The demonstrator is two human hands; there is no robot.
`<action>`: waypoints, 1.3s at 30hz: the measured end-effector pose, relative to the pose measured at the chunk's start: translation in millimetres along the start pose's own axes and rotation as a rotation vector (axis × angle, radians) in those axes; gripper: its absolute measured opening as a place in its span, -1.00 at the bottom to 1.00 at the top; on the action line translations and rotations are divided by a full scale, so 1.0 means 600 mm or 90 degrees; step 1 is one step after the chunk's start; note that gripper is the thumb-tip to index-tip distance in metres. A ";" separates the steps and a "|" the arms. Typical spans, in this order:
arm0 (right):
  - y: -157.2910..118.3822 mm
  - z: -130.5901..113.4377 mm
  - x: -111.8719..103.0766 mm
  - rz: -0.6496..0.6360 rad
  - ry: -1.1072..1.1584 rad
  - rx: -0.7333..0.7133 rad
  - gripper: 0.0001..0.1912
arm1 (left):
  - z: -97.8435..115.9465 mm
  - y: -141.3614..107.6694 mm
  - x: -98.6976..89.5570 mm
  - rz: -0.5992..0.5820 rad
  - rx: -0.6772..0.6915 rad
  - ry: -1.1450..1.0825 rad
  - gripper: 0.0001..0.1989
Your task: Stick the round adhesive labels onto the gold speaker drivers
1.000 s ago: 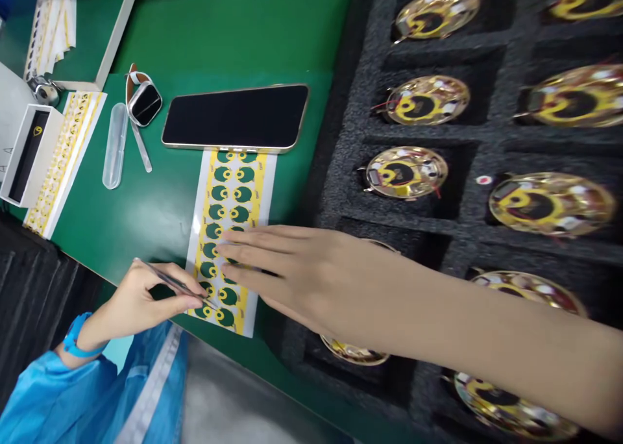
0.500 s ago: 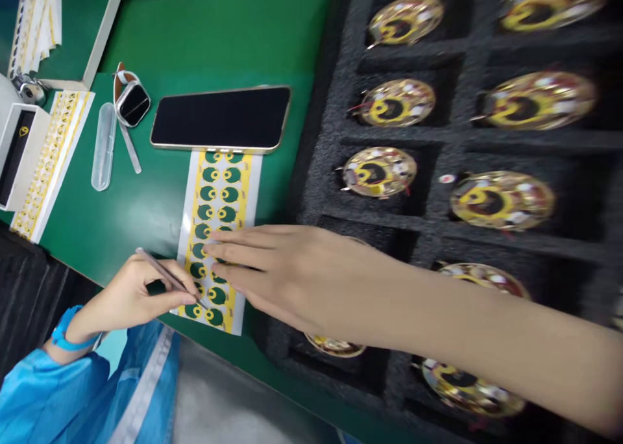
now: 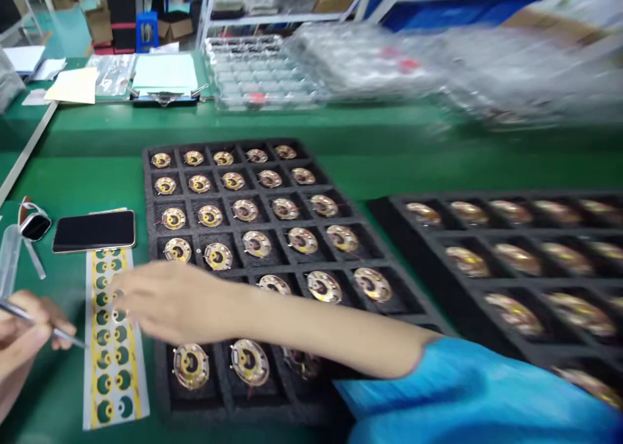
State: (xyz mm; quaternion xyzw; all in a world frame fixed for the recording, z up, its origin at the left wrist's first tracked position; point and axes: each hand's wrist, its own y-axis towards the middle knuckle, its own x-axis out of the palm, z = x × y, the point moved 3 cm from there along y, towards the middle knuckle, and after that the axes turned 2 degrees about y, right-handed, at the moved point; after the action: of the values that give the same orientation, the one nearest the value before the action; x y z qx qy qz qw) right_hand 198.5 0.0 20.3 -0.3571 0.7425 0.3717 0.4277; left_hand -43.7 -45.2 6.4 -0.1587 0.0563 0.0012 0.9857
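Observation:
My left hand point(image 3: 29, 330), at the left edge, is closed around metal tweezers point(image 3: 68, 337). Their tip is at the left edge of a white and yellow sticker sheet point(image 3: 113, 369), which has two columns of dark green round shapes. Over the sheet's upper middle lies my right hand point(image 3: 170, 301), fingers stretched out and somewhat blurred, so contact with single stickers is unclear. The bare forearm crosses a black foam tray point(image 3: 152, 236) from the right. Round gold parts point(image 3: 191, 366) with yellow stickers sit in its compartments; my arm hides some.
A phone point(image 3: 95, 230) lies across the sheet's top end. Left of it are a watch point(image 3: 36, 226) and a clear plastic case point(image 3: 8, 252). Another foam tray point(image 3: 389, 236) of round parts stands at right. Behind are a clipboard point(image 3: 165, 74) and clear plastic trays point(image 3: 263, 74).
The view has swung up and right, bringing the whole tray, second tray and back bench in. The tweezers' tip has gone from the sheet's lower end to its left edge.

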 end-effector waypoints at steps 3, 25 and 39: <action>-0.057 0.077 -0.088 0.074 -0.085 0.243 -0.62 | 0.049 0.034 0.031 0.025 0.078 0.055 -0.76; -0.072 0.073 -0.025 0.121 0.735 0.423 -0.82 | 0.069 0.039 0.155 -0.069 0.553 0.246 -0.78; -0.067 0.017 0.049 0.152 0.746 0.303 -0.51 | 0.050 0.037 0.171 -0.080 0.762 0.544 -0.83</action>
State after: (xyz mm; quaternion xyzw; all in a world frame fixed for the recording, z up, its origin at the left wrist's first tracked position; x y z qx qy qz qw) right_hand 225.0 -16.2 -20.0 -0.3108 0.9500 -0.0146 -0.0254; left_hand 61.2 -16.2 16.3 0.4170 0.4174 -0.1482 0.7937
